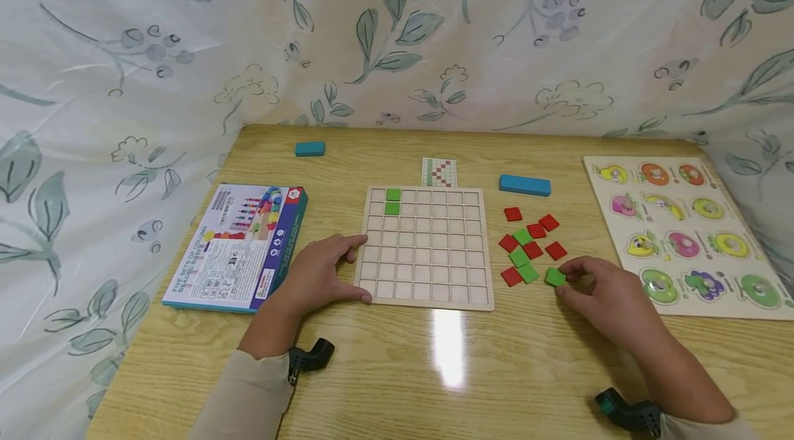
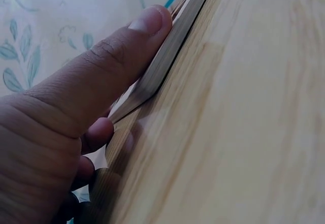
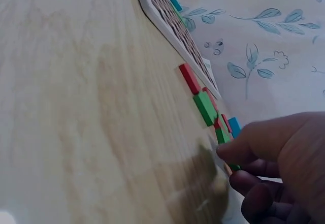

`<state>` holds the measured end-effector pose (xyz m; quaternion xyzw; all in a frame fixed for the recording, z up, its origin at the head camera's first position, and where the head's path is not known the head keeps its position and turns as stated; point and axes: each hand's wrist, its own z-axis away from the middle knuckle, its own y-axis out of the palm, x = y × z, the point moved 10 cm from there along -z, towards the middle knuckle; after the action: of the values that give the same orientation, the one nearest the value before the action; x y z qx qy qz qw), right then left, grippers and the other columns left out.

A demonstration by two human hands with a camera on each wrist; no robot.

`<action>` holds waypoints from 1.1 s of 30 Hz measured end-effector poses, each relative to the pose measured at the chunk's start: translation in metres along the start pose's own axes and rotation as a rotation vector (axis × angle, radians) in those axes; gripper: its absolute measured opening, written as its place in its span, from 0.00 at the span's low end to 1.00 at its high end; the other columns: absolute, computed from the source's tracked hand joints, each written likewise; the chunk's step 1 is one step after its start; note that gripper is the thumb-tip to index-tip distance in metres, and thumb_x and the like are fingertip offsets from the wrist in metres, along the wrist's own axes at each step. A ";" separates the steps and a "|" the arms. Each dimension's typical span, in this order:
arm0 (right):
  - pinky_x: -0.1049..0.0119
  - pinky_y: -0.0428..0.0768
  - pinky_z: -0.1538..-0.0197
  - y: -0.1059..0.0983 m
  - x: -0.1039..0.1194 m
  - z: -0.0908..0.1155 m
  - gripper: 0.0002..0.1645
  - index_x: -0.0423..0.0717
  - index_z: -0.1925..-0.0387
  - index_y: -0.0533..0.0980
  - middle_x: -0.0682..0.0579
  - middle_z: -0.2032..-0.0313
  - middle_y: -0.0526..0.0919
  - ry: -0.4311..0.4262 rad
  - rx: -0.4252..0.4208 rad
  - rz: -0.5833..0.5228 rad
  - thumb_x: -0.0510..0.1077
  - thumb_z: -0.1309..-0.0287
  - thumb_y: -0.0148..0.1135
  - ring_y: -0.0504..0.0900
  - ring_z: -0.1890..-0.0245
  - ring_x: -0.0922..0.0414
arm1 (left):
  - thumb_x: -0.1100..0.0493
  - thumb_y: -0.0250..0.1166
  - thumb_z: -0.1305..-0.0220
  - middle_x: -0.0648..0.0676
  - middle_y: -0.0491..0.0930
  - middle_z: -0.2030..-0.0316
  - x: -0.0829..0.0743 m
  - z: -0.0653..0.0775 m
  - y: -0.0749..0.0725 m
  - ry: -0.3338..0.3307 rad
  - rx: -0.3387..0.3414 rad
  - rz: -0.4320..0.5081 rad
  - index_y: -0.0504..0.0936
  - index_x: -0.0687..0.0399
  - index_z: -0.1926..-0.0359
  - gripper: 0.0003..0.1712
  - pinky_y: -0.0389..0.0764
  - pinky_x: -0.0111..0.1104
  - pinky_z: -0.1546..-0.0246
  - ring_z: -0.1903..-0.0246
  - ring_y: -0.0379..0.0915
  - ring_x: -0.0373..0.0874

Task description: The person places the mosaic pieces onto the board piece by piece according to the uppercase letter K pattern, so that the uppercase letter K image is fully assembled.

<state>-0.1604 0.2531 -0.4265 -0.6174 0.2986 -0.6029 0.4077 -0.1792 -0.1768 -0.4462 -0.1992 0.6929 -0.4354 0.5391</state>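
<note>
A wooden grid board [image 1: 428, 307] lies on the table, with two green tiles [image 1: 393, 208] in its second column near the top. My left hand [image 1: 319, 274] rests at the board's left side, thumb on the near corner and index finger against the edge. In the left wrist view the thumb [image 2: 111, 56] lies straight along the board's side [image 2: 152, 76]. My right hand [image 1: 611, 295] pinches a green tile [image 1: 555, 277] between thumb and fingertips. Beside it lies a loose group of red tiles [image 1: 556, 250] and green tiles [image 1: 528, 273], right of the board.
A small pattern card [image 1: 439, 172] touches the board's far edge. Blue blocks [image 1: 524, 185] lie toward the back. A boxed set [image 1: 226, 247] is at the left, and a fruit puzzle board [image 1: 682, 219] at the right. A leaf-patterned curtain [image 1: 397, 33] surrounds the table.
</note>
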 end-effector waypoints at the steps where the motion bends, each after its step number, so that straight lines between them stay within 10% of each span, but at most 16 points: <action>1: 0.64 0.75 0.68 -0.001 0.001 0.000 0.18 0.43 0.50 0.84 0.47 0.58 0.88 -0.002 -0.001 -0.005 0.43 0.40 0.78 0.80 0.68 0.56 | 0.34 0.89 0.62 0.42 0.75 0.59 0.000 0.000 0.000 0.004 -0.002 -0.003 0.79 0.52 0.28 0.60 0.72 0.39 0.57 0.61 0.69 0.42; 13: 0.65 0.69 0.76 -0.010 0.008 -0.002 0.18 0.46 0.50 0.82 0.57 0.77 0.78 -0.044 -0.052 -0.069 0.41 0.40 0.78 0.71 0.80 0.62 | 0.34 0.89 0.62 0.42 0.76 0.58 0.000 0.000 0.000 -0.006 -0.009 -0.013 0.79 0.50 0.27 0.60 0.74 0.41 0.55 0.60 0.70 0.42; 33: 0.65 0.70 0.76 -0.006 0.058 -0.023 0.17 0.49 0.50 0.84 0.56 0.79 0.75 -0.151 -0.059 -0.184 0.41 0.40 0.79 0.72 0.77 0.58 | 0.31 0.88 0.61 0.42 0.77 0.56 -0.003 0.002 0.001 -0.016 0.000 -0.047 0.78 0.47 0.26 0.61 0.74 0.42 0.53 0.60 0.70 0.41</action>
<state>-0.1785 0.2028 -0.3940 -0.6978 0.2267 -0.5804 0.3534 -0.1764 -0.1745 -0.4455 -0.2189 0.6836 -0.4463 0.5343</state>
